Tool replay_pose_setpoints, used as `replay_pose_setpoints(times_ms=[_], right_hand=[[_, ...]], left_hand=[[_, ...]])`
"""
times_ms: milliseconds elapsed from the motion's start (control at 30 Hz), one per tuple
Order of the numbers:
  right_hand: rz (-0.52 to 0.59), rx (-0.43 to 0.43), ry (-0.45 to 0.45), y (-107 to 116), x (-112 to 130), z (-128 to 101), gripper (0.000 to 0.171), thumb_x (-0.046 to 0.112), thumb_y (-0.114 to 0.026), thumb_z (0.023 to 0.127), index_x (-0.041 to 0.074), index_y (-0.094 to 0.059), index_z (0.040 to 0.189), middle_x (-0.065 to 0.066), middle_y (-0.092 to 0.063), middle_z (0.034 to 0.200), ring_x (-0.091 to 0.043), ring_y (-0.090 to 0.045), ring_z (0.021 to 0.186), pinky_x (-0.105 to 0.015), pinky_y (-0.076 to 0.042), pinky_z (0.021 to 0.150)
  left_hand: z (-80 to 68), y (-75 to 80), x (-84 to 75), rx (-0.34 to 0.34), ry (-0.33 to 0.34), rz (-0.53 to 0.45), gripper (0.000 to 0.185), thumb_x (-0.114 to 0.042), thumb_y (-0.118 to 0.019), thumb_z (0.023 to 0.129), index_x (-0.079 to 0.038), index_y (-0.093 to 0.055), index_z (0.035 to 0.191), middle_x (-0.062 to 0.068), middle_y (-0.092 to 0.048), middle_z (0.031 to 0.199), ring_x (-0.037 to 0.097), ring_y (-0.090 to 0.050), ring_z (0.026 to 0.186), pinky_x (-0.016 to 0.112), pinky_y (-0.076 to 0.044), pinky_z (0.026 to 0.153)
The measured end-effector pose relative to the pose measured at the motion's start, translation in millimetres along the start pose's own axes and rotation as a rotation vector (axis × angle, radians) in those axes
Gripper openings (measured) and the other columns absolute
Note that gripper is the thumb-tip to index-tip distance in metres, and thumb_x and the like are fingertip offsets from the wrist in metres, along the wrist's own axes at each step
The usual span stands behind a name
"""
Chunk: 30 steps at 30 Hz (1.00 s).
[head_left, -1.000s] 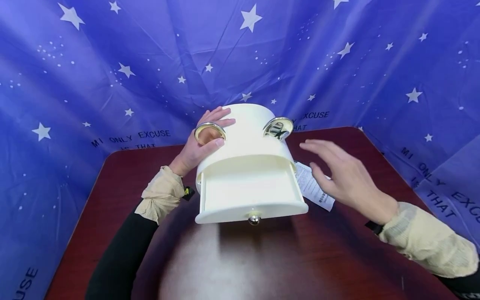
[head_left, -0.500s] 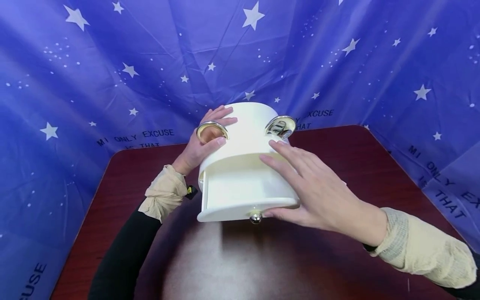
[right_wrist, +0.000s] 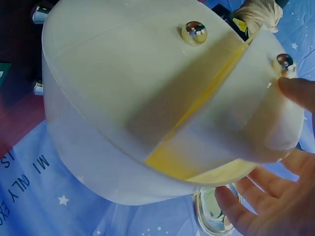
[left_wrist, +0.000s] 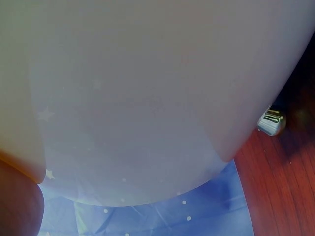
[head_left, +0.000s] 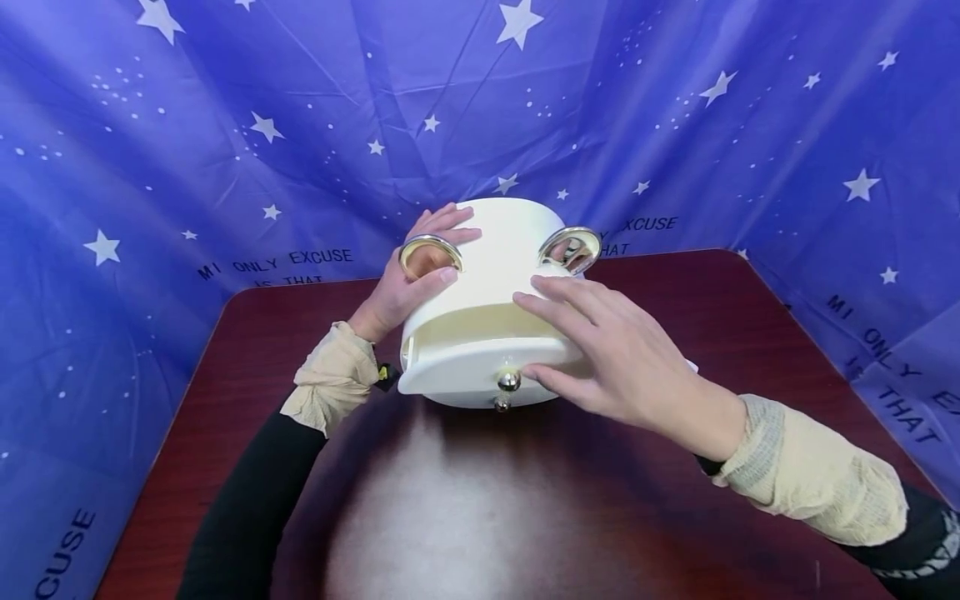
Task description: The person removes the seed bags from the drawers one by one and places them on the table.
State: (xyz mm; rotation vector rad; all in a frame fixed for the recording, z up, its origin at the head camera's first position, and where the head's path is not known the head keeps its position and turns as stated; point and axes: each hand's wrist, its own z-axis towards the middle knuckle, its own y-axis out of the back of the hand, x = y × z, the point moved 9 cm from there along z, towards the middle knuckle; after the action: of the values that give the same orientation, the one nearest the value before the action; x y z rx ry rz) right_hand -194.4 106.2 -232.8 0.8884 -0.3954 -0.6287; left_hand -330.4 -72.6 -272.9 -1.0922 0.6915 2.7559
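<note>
A blue cloth backdrop (head_left: 187, 125) printed with white stars and dark lettering hung behind and to both sides of a dark reddish wooden table (head_left: 465, 517); at the left, the left hand (head_left: 408, 287) lay against the side of a cream round cabinet (head_left: 498, 250), its thumb on the front edge and its fingers spread over the top, curled round the body beside a gold ring handle (head_left: 430, 252); the cabinet stood at the far middle of the table, just before the backdrop; its upper drawer (head_left: 480, 371) stood slightly out, a thin gap showing above the drawer front; a small chrome knob (head_left: 509, 381) sat at the drawer's middle, and a second knob (head_left: 500, 405) showed just below it; further right, a second gold ring handle (head_left: 570, 247) rose from the top; the right hand (head_left: 622, 358) lay with straight fingers over the cabinet's right front, thumb pressed on the drawer front beside the knob, gripping nothing; in the right wrist view the drawer (right_wrist: 246, 103) stood ajar.
</note>
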Motion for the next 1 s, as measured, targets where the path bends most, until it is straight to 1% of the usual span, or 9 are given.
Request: replay_pose_setpoints(times_ms=[167, 300, 467, 567, 633, 767, 867, 933, 1000], right_hand=[[-0.038, -0.083, 0.015, 2.5, -2.0, 9.0, 0.050, 0.045, -0.073, 0.089, 0.018, -0.066, 0.130, -0.008, -0.066, 0.128, -0.030, -0.065, 0.107, -0.044, -0.054, 0.087], [-0.068, -0.123, 0.009, 1.8, -4.8, 11.8, 0.043, 0.038, -0.077, 0.085, 0.018, -0.069, 0.123, -0.007, -0.068, 0.121, -0.029, -0.065, 0.106, -0.042, -0.054, 0.085], [-0.100, -0.153, 0.019, -1.0, -4.5, 9.5, 0.037, 0.031, -0.078, 0.085, 0.019, -0.070, 0.119, -0.006, -0.069, 0.117, -0.028, -0.067, 0.102, -0.040, -0.054, 0.081], [-0.093, -0.169, 0.033, -1.2, -0.8, 7.9, 0.037, 0.031, -0.075, 0.088, 0.018, -0.069, 0.122, -0.008, -0.069, 0.119, -0.029, -0.067, 0.107, -0.041, -0.055, 0.087], [-0.078, -0.204, 0.082, 1.9, 7.5, 5.0, 0.036, 0.028, -0.072, 0.090, 0.016, -0.069, 0.123, -0.010, -0.069, 0.120, -0.031, -0.066, 0.109, -0.044, -0.054, 0.090], [-0.021, -0.260, 0.268, 5.6, 36.5, -9.1, 0.029, 0.020, -0.060, 0.096, 0.009, -0.071, 0.121, -0.014, -0.071, 0.116, -0.032, -0.067, 0.107, -0.046, -0.055, 0.093], [0.000, -0.192, 0.349, -7.8, 52.0, -20.5, 0.026, 0.016, -0.050, 0.100, 0.008, -0.072, 0.112, -0.006, -0.073, 0.103, -0.022, -0.069, 0.094, -0.036, -0.057, 0.084], [-0.026, -0.113, 0.335, -23.7, 53.4, -25.5, 0.023, 0.014, -0.053, 0.099, 0.008, -0.071, 0.111, 0.000, -0.071, 0.092, -0.016, -0.068, 0.081, -0.029, -0.057, 0.072], [-0.078, -0.041, 0.292, -40.5, 49.3, -29.2, 0.020, 0.014, -0.061, 0.094, 0.010, -0.070, 0.111, 0.005, -0.068, 0.082, -0.011, -0.064, 0.070, -0.026, -0.052, 0.060]], left_hand=[[5.2, 0.3, -2.1, -0.003, -0.004, 0.007, 0.061, -0.034, -0.053, 0.085, 0.002, -0.063, 0.133, 0.020, -0.052, 0.153, 0.026, -0.031, 0.157, 0.036, -0.005, 0.132], [5.1, -1.0, -1.4, -0.005, 0.001, -0.007, 0.060, -0.033, -0.053, 0.085, 0.002, -0.063, 0.133, 0.020, -0.051, 0.154, 0.025, -0.031, 0.157, 0.036, -0.004, 0.132], [-0.5, -2.2, -0.5, -0.009, 0.019, -0.030, 0.060, -0.033, -0.054, 0.085, 0.004, -0.063, 0.133, 0.021, -0.052, 0.153, 0.029, -0.029, 0.157, 0.036, -0.003, 0.133], [-2.3, -1.3, -0.9, -0.017, 0.020, -0.035, 0.060, -0.032, -0.055, 0.086, 0.003, -0.063, 0.132, 0.021, -0.052, 0.152, 0.028, -0.029, 0.157, 0.036, -0.003, 0.133], [-2.5, -1.6, -0.9, -0.014, 0.017, -0.034, 0.059, -0.032, -0.055, 0.086, 0.003, -0.063, 0.133, 0.021, -0.052, 0.153, 0.027, -0.029, 0.157, 0.036, -0.003, 0.133], [-0.7, -2.1, -1.2, -0.006, 0.009, -0.038, 0.059, -0.033, -0.055, 0.087, 0.002, -0.063, 0.133, 0.020, -0.052, 0.153, 0.027, -0.030, 0.157, 0.036, -0.003, 0.133], [-0.1, -1.9, -1.1, -0.008, 0.009, -0.046, 0.059, -0.034, -0.055, 0.087, 0.002, -0.064, 0.133, 0.020, -0.053, 0.152, 0.029, -0.030, 0.157, 0.036, -0.003, 0.133], [-0.7, -1.8, -0.4, -0.010, 0.013, -0.043, 0.059, -0.035, -0.055, 0.087, 0.002, -0.064, 0.132, 0.019, -0.053, 0.152, 0.028, -0.030, 0.157, 0.036, -0.003, 0.133], [-1.9, -2.2, 0.6, -0.009, 0.020, -0.039, 0.059, -0.036, -0.055, 0.087, 0.001, -0.065, 0.132, 0.019, -0.054, 0.152, 0.024, -0.030, 0.157, 0.036, -0.003, 0.133]])
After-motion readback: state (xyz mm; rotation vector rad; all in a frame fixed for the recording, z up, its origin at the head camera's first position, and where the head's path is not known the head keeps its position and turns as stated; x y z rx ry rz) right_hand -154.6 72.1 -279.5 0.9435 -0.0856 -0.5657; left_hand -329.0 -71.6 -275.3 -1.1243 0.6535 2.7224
